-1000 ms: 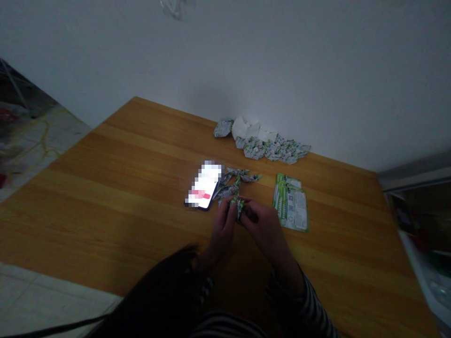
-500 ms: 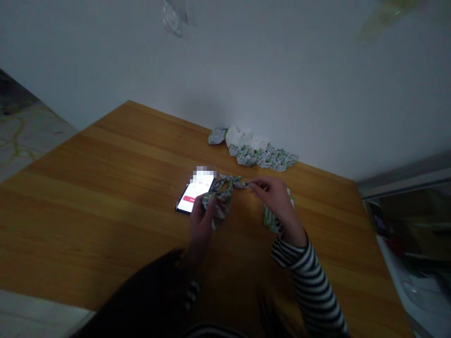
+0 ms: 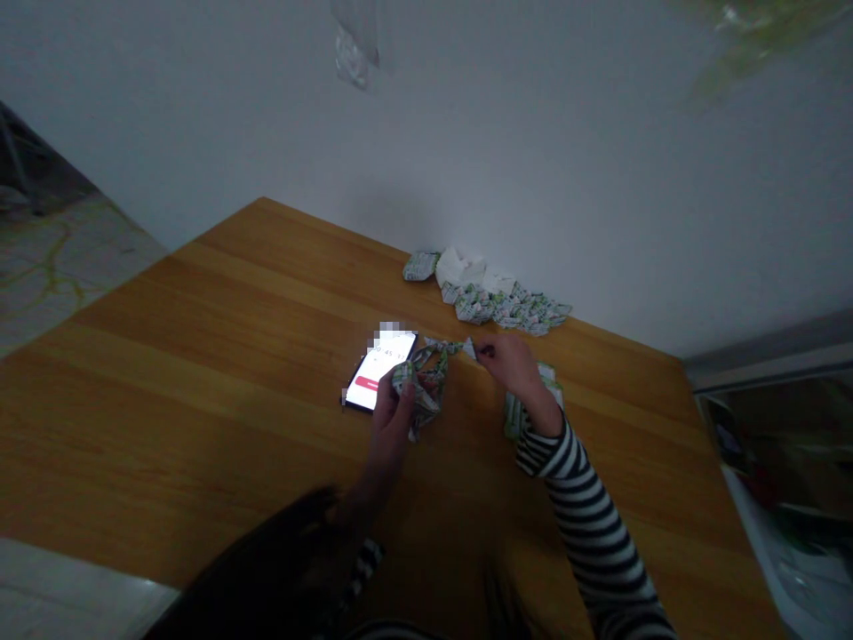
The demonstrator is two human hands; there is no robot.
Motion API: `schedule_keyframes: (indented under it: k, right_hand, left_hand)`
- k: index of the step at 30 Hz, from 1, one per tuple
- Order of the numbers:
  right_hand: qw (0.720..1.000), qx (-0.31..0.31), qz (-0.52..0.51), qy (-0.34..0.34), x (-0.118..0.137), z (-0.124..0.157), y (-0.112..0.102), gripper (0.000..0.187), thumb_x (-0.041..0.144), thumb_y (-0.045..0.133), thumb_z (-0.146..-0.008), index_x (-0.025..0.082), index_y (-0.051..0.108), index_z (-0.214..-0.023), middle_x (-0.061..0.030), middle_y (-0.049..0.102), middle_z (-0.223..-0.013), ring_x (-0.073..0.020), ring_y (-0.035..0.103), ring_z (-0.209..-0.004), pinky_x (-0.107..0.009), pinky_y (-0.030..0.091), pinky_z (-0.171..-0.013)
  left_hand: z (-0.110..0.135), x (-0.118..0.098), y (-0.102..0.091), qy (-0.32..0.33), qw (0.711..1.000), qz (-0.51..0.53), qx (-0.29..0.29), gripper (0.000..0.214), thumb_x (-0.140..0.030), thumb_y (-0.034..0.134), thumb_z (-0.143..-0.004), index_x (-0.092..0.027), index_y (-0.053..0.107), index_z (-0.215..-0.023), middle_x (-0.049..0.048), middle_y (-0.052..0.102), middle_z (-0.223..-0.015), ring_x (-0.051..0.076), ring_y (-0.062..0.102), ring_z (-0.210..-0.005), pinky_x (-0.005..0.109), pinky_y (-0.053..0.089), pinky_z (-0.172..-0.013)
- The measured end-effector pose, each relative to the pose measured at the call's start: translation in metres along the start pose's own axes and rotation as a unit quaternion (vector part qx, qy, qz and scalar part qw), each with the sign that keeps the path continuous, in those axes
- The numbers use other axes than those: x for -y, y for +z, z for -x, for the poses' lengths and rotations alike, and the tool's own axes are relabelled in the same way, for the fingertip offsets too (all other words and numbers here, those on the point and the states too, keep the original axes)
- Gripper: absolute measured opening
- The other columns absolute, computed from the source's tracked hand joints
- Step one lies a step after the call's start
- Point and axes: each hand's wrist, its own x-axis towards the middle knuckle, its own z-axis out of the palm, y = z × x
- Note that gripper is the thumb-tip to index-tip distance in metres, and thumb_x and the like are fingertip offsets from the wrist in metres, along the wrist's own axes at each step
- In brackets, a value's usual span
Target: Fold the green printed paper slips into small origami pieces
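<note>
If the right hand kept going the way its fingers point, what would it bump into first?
The right hand, pinching a small folded piece, points left. First it would probably meet the paper bundle in the left hand, then the phone; depth is hard to judge.

The person wears a long-sleeved top in narrow black-and-white stripes that run round the arm. The right sleeve (image 3: 586, 524) shows nearly its whole length, snug and ending in a close cuff at the wrist, just behind the bare right hand (image 3: 512, 363). Of the left sleeve (image 3: 361, 567) only a short striped patch shows behind the bare left hand (image 3: 392, 420); the rest lies under a plain dark shape (image 3: 267, 578), hair or cloth, too dim to tell.
</note>
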Motion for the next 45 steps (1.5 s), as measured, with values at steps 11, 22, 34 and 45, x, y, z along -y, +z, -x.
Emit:
schedule_keyframes:
  k: [11,22,34,45]
  right_hand:
    - [0.836,-0.013,-0.544,0.07,0.043,0.06,0.032,0.015,0.023,0.069,-0.066,0.016,0.078,-0.076,-0.0036,0.076,-0.07,-0.0174,0.068,-0.061,-0.025,0.051,-0.057]
    - [0.881,-0.051,-0.468,0.051,0.049,0.071,0.032,0.022,0.017,0.061,-0.07,0.018,0.079,-0.082,-0.0033,0.077,-0.076,-0.016,0.068,-0.065,-0.022,0.048,-0.058]
    - [0.894,-0.07,-0.437,0.064,0.059,0.067,0.03,0.016,0.014,0.066,-0.072,0.017,0.078,-0.083,0.0012,0.072,-0.069,-0.0121,0.061,-0.059,-0.02,0.043,-0.057]
    - [0.896,-0.075,-0.436,0.046,0.064,0.067,0.032,0.013,0.016,0.068,-0.075,0.019,0.076,-0.085,0.001,0.073,-0.075,-0.0141,0.066,-0.067,-0.021,0.045,-0.059]
  left_hand:
    - [0.007,0.002,0.003,0.055,0.991,-0.096,0.079,0.045,-0.038,0.067,-0.085,-0.02,0.056,-0.125,0.0113,0.065,-0.124,0.025,0.061,-0.114,0.039,0.048,-0.099]
    - [0.006,0.01,-0.001,0.076,0.982,-0.15,0.087,0.048,-0.036,0.068,-0.082,-0.019,0.053,-0.125,0.0106,0.063,-0.121,0.026,0.061,-0.113,0.041,0.048,-0.098]
    - [0.001,-0.001,0.0,0.069,0.979,-0.187,0.034,0.045,-0.039,0.071,-0.079,-0.018,0.055,-0.116,0.0091,0.068,-0.112,0.024,0.065,-0.105,0.034,0.053,-0.09]
    - [0.001,0.002,-0.001,0.088,0.975,-0.203,0.034,0.046,-0.04,0.071,-0.078,-0.019,0.053,-0.116,0.0087,0.067,-0.112,0.025,0.064,-0.105,0.036,0.053,-0.09]
